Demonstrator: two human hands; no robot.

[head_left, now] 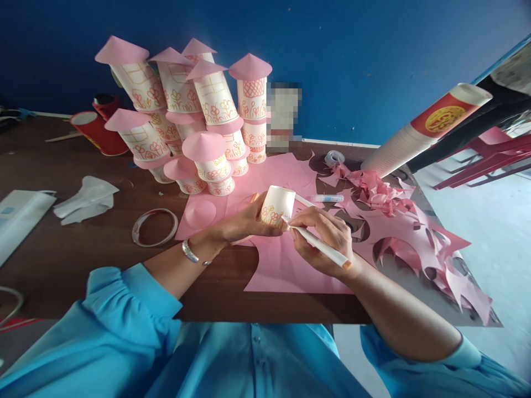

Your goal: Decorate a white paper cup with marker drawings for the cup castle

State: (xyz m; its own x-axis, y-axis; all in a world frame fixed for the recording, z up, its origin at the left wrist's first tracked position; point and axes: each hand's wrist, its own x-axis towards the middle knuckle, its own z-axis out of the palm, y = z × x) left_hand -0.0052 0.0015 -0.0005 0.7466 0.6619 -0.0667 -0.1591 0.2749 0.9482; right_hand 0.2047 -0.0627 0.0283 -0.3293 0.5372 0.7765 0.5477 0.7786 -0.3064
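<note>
My left hand (246,217) is wrapped round a white paper cup (279,202) with red and yellow flowers drawn near one end. In my right hand (326,239) is a white marker (322,248) with an orange end, its tip against the drawn side of the cup. Both hands are above a sheet of pink paper (286,273). A second slim white pen (304,200) shows just behind my right hand; whether my fingers also hold it I cannot tell. An orange stick-like thing is partly hidden behind my left hand.
Paper-cup towers (215,99) with pink cone roofs stand at the back left. Right of my hands lie pink paper scraps (409,232), a glue stick (327,198) and a leaning stack of cups (415,138). A tape roll (155,227) and crumpled white plastic (88,200) are at left.
</note>
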